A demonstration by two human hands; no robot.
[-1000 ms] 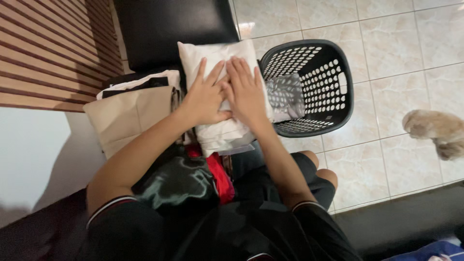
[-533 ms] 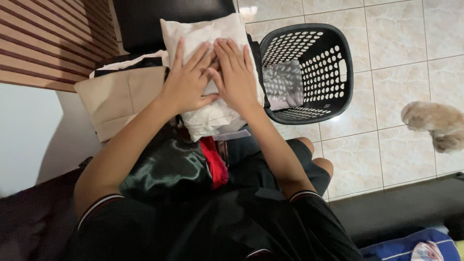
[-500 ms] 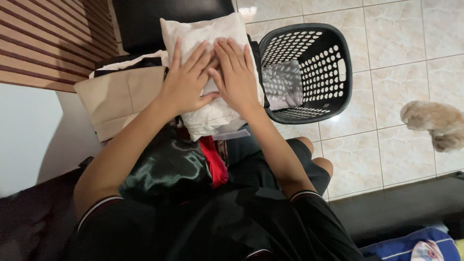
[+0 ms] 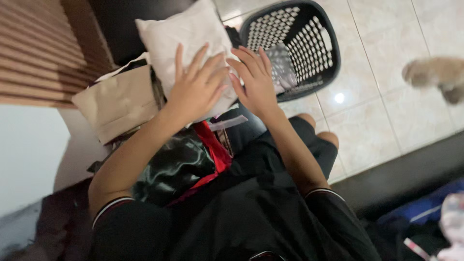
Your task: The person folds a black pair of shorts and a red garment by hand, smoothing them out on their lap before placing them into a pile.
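— Head view: where are the hands?
— The left hand (image 4: 193, 89) lies flat, fingers spread, on the folded white cloth (image 4: 186, 38); the right hand (image 4: 256, 82), open too, rests at its right edge.
— And the cloth?
— On the person's lap, beside a beige folded garment (image 4: 118, 101), near the black laundry basket (image 4: 321, 46).

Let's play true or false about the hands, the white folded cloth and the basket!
1. The left hand lies flat on the white folded cloth. True.
2. The black basket is piled full of clothes. False: only one grey piece shows inside.
3. A tan folded garment lies left of the white cloth. True.
4. The right hand grips the basket's rim. False: it is spread open at the white cloth's edge.
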